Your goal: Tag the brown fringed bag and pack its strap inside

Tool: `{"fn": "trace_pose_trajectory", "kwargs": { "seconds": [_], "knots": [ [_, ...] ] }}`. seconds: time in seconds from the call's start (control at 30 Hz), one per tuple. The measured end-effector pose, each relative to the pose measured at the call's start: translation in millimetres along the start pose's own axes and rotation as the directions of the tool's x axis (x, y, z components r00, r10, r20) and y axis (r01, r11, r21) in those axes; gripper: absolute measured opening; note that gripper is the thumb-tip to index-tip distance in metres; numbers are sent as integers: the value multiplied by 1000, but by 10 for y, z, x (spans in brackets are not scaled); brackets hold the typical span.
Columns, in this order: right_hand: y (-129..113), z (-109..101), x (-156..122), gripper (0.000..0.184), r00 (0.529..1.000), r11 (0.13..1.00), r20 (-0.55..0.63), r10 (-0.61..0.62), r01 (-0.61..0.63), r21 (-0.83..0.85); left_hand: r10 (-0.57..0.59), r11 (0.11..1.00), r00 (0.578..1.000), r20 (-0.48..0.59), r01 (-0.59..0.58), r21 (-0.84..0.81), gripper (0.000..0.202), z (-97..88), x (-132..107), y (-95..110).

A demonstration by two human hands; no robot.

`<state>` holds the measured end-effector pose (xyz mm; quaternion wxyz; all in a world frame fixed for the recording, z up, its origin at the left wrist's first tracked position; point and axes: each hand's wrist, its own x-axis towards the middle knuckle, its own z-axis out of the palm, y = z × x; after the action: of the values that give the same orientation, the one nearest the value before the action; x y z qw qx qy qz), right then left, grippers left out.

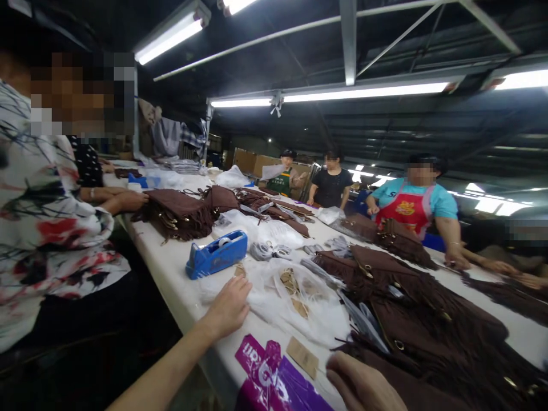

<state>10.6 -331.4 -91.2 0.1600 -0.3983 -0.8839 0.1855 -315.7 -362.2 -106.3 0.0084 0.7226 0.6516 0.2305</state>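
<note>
My left hand (pixel 228 307) reaches over the white table (pixel 171 273) and rests on clear plastic bags (pixel 295 297) holding small tan tags. Whether it grips anything I cannot tell. Just behind it stands a blue tape dispenser (pixel 216 254). My right hand (pixel 363 385) lies at the bottom edge on a brown fringed bag (pixel 432 331), fingers curled; its grip is hidden. A purple plastic bag (pixel 274 379) and a tan card tag (pixel 302 356) lie between my two hands.
More brown fringed bags (pixel 180 212) are piled along the table. A person in a floral shirt (pixel 47 228) stands close at my left. Across the table a worker in a red apron (pixel 409 210) and others handle bags. Cardboard boxes (pixel 248 161) stand behind.
</note>
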Motion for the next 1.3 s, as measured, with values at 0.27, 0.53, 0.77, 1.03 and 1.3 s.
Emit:
{"fn": "trace_pose_trajectory", "kwargs": {
  "seconds": [0.27,0.53,0.77,1.03,1.3],
  "knots": [
    [-138,482,1153,29,995,938,-63,78,-52,342,98,988,993,67,-89,-127,35,151,-77,-60],
    [-254,526,1280,13,997,988,-33,-71,75,137,123,977,992,11,-119,-178,42,180,-65,-128],
    [-251,331,1246,18,992,988,-54,-117,111,-110,132,980,991,-7,-132,-150,43,210,-73,-149],
    [689,-665,372,21,882,915,-437,175,-310,-259,152,986,988,7,-152,-66,49,239,-50,-208],
    [262,-697,-816,24,578,973,-807,118,-229,-22,65,971,972,-226,-113,-210,46,322,84,201]
  ]
}}
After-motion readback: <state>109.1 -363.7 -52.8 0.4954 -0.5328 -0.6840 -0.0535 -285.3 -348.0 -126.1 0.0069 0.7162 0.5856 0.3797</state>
